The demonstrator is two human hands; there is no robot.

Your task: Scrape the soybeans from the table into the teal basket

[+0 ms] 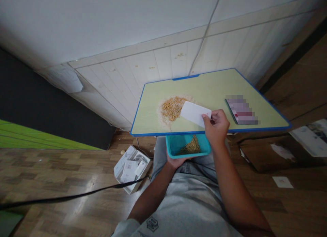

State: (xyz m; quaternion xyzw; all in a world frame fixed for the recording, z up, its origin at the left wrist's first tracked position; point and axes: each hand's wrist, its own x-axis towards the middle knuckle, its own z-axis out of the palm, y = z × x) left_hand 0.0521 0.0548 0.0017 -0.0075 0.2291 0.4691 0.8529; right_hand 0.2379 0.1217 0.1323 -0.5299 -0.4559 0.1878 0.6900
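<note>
A white card is pinched between the thumb and fingers of my right hand, held over the board. The card's left edge meets a pile of yellow beans that lies in pale powder. Below the board's near edge, my left hand supports a teal box from underneath, its fingers mostly hidden. Round greenish beans are heaped in the box, more toward its right side.
The pale green board has a blue rim. A blurred-out flat object lies on its right part. On the floor at the left stands an open white box with papers; a black strap crosses there.
</note>
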